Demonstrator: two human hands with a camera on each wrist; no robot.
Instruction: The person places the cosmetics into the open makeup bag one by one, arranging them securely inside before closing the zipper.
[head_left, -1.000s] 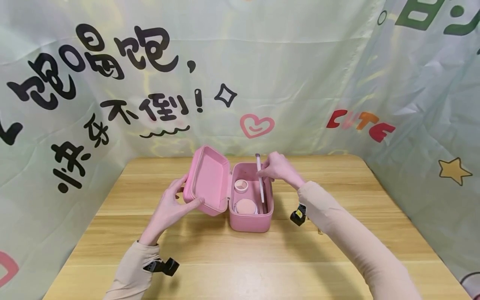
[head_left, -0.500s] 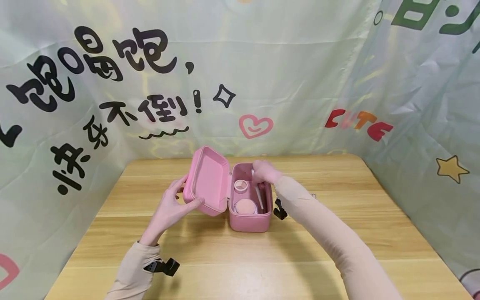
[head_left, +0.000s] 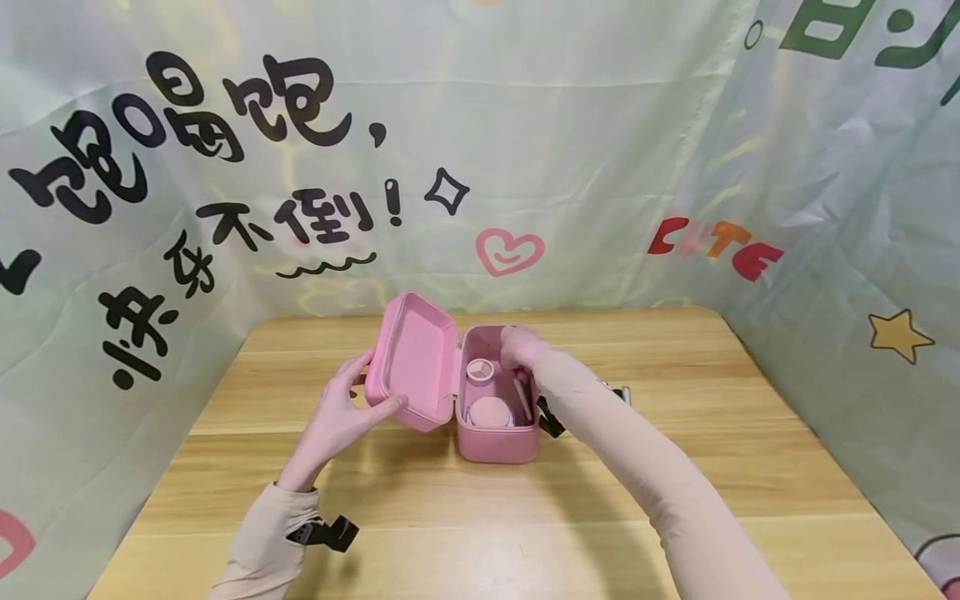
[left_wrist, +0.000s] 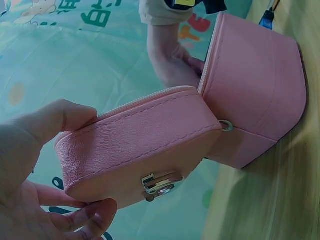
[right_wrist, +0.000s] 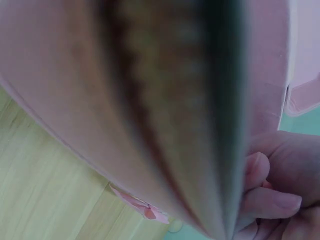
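A pink zip-up makeup case [head_left: 498,446] stands on the table, its lid [head_left: 417,358] swung out to the left. My left hand [head_left: 347,421] grips the lid's outer edge, thumb on the rim and fingers beneath, as the left wrist view also shows. Inside the case are a round powder puff [head_left: 491,412] at the front and a small round compact [head_left: 480,372] behind it. My right hand [head_left: 521,346] reaches into the back right of the case, fingers curled at a slim pale makeup brush [head_left: 522,400]. Its upper end is hidden by the hand.
The case's blurred zip edge [right_wrist: 165,100] fills much of the right wrist view. A pink ribbon [right_wrist: 140,204] shows beside the case. A small pale item [head_left: 626,395] lies on the wooden table [head_left: 450,533] behind my right sleeve. A printed cloth [head_left: 600,150] hangs behind.
My right hand has moved left and down into the case, taking the makeup brush lower. The left hand and the lid have stayed in place.
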